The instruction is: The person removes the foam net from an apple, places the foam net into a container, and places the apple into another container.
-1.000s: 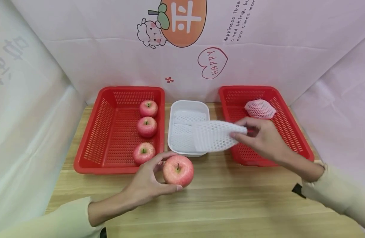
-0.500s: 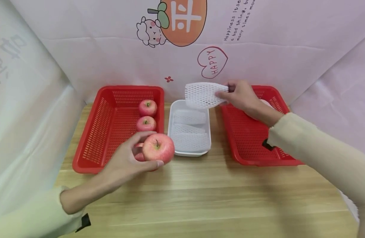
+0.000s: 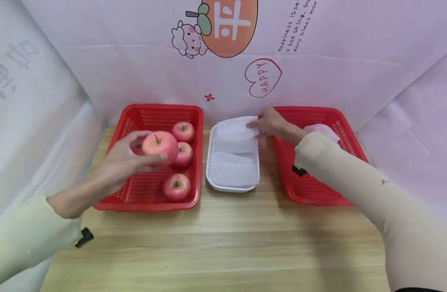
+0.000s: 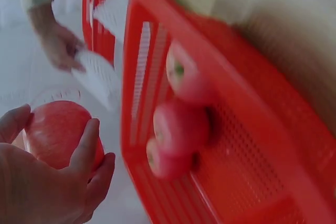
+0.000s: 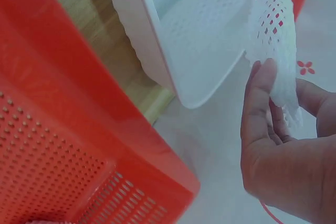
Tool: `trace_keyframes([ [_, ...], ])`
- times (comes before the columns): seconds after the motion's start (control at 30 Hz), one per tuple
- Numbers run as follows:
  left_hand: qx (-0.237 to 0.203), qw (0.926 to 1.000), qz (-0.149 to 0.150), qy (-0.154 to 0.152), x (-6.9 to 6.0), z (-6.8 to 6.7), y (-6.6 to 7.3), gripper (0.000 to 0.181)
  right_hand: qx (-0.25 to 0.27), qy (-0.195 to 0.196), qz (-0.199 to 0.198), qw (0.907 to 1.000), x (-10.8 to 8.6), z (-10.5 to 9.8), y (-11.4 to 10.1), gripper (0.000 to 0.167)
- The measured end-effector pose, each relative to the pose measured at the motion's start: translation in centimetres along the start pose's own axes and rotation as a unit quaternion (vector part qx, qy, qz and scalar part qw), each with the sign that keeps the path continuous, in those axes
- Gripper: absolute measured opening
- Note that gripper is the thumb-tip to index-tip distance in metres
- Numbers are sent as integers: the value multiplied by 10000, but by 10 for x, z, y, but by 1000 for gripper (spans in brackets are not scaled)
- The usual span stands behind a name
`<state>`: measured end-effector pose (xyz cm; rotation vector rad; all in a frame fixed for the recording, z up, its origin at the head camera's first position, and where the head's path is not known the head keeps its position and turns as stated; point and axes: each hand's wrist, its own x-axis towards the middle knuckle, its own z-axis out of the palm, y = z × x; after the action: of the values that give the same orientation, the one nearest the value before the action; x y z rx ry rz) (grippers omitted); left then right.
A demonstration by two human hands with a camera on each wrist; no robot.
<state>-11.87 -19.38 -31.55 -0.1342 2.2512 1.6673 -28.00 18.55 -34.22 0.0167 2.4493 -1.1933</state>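
Note:
Over the left red basket [image 3: 146,206], my left hand [image 3: 122,160] grips a red apple [image 3: 159,147] between thumb and fingers. In the left wrist view the same apple [image 4: 59,132] is held above the basket's side. Several apples share that basket, one of them [image 3: 176,187] near the front right corner. My right hand [image 3: 272,123] pinches one end of a white foam net sleeve [image 3: 235,126] at the far end of the white plastic box [image 3: 207,170]. The right wrist view has this sleeve [image 5: 275,45] beside the box rim, with more foam net sleeves [image 3: 232,168] lying inside.
At the right stands a second red basket [image 3: 300,198], holding an apple in a foam net [image 3: 322,130], partly behind my right forearm. A printed white cloth [image 3: 135,73] hangs close behind the baskets. Wooden tabletop [image 3: 223,239] extends in front.
My left hand has carried the apple left and back, from in front of the box to over the left basket. My right hand has moved the foam net back, then lowered it to the box.

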Motion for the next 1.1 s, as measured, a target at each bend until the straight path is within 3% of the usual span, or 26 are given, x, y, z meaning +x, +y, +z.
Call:
trace_keyframes([
  [0.03, -195, 9998, -32, 31, 7, -5, 1, 93, -10, -16, 49, 10000, 2, 2, 2, 68],
  [0.2, -322, 9991, 7, 262, 39, -23, 6, 90, -8, -73, 291, 9995, 8, 10, 7, 76],
  [0.37, 195, 9988, 15, 460, 63, -32, 9, 93, -146, -102, 410, 9990, 12, 17, 9, 73],
  [0.57, 956, 9932, -312, 586, 85, -38, 3, 102, -882, 136, 266, 9957, 12, 26, 8, 73],
  [0.73, 1299, 9890, -500, 497, 99, -38, -12, 103, -1615, 314, 209, 9862, 10, 30, 9, 74],
  [0.93, 1681, 9831, -509, 518, 115, -34, -28, 87, -2659, 530, -39, 9625, 10, 30, 7, 57],
  [1.1, 1985, 9760, -693, 561, 124, -32, -39, 83, -3028, 615, -59, 9510, 10, 28, 4, 51],
])
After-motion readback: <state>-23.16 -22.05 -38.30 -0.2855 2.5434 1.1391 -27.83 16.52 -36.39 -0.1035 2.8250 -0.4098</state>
